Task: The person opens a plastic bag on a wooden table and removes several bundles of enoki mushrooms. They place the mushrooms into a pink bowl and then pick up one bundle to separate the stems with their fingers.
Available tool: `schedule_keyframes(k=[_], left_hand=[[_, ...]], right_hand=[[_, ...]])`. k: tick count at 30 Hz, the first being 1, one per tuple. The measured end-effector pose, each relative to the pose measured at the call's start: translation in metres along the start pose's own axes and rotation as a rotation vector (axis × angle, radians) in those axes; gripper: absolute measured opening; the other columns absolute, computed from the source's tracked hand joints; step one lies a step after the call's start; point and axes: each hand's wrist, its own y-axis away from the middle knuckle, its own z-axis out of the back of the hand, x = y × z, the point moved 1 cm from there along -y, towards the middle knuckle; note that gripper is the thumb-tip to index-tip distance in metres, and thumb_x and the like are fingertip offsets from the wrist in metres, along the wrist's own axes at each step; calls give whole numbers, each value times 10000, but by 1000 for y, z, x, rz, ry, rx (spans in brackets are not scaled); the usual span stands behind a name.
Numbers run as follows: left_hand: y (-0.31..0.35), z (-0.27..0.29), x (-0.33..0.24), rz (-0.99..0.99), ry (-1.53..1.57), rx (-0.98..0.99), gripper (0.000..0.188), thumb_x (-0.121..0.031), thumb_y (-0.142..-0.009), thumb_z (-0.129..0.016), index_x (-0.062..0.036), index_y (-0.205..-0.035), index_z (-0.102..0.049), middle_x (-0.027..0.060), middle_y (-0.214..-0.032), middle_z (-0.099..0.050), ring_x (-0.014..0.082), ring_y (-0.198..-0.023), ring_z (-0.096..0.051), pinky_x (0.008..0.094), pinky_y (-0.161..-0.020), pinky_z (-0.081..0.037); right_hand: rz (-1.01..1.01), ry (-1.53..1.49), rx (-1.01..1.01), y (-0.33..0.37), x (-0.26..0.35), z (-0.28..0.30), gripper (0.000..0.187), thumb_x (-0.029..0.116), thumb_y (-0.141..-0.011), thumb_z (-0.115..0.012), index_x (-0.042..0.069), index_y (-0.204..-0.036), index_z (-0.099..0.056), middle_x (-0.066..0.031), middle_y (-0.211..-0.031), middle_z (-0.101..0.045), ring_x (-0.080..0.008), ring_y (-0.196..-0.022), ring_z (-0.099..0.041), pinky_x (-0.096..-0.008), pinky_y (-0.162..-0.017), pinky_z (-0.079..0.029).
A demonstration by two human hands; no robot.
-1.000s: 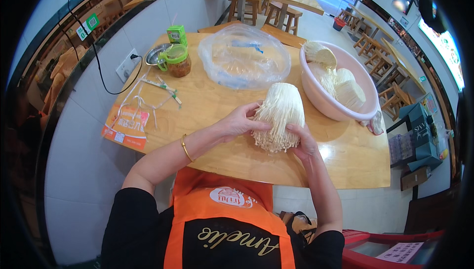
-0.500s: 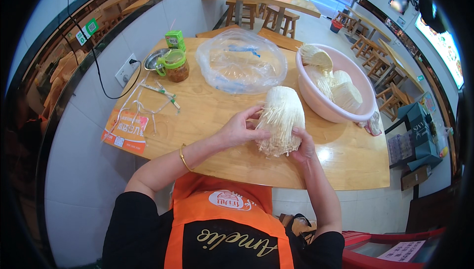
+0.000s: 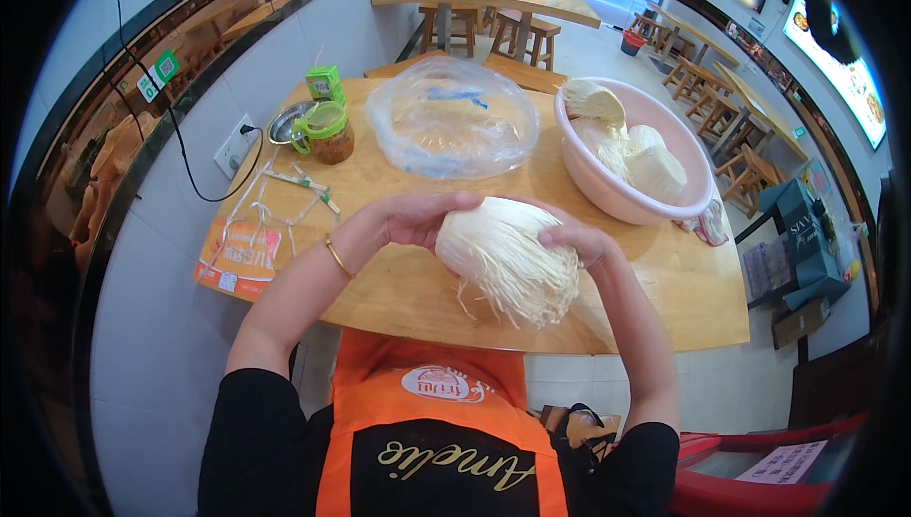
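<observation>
A thick bunch of white enoki mushrooms (image 3: 512, 256) is held between my two hands above the near half of the wooden table (image 3: 399, 299). My left hand (image 3: 427, 220) grips it round the base end, its fingers partly hidden behind the bunch. On the other side my right hand (image 3: 579, 240) clasps the bunch, thumb laid over the top. The thin stems and small caps hang loose toward me and to the right. To the right stands a pale pink basin (image 3: 617, 196) with several more enoki bunches (image 3: 655, 171) in it.
A clear plastic bag (image 3: 451, 123) lies beyond my hands. Back left are a green-lidded jar (image 3: 329, 138), a metal bowl (image 3: 285, 125) and a green box (image 3: 325, 85). White strings (image 3: 254, 213) and an orange leaflet (image 3: 242, 256) lie at the left edge. A cloth (image 3: 707, 223) is beside the basin.
The enoki bunch has tipped from upright to lying aslant, base to the left, stems toward me. My left hand moved to its base; my right hand came up onto its right side.
</observation>
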Motion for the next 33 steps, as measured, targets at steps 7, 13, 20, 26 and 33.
schedule_keyframes(k=[7, 13, 20, 26, 33], left_hand=[[10, -7, 48, -473, 500, -35, 796, -345, -848, -712, -46, -1484, -337, 125, -1448, -485, 256, -1318, -491, 442, -1111, -410], [2, -9, 59, -603, 508, -135, 786, -232, -796, -752, -43, -1454, -367, 91, -1408, -500, 231, -1306, -488, 403, -1114, -406], [6, -11, 58, -579, 194, -194, 868, -175, -741, -797, -39, -1469, -345, 95, -1429, -484, 239, -1319, -481, 407, -1112, -401], [2, -16, 58, -547, 153, -245, 866, -154, -726, -808, -21, -1455, -360, 104, -1382, -529, 229, -1287, -510, 396, -1093, -415], [-7, -21, 55, -570, -10, -278, 880, -200, -700, -816, -2, -1442, -386, 120, -1394, -524, 226, -1281, -512, 384, -1089, -409]], right_hand=[[247, -388, -421, 1, 18, 4, 794, 639, -984, -373, -5, -1448, -375, -128, -1285, -576, -260, -1121, -593, -378, -942, -488], [349, -127, -755, -21, -16, -46, 541, 404, -975, -605, -2, -1315, -493, -84, -1084, -633, -152, -941, -607, -297, -765, -511], [581, 123, -721, -31, 2, -73, 391, 122, -883, -749, -22, -1205, -581, -78, -1062, -680, -111, -925, -638, -269, -775, -529], [484, 247, -718, -23, 1, -70, 288, 96, -912, -705, -15, -1158, -604, -48, -1014, -678, -88, -888, -619, -254, -771, -511], [539, 565, -811, -18, 5, -69, 224, 155, -945, -675, -11, -1080, -608, -11, -949, -665, -54, -833, -605, -220, -711, -494]])
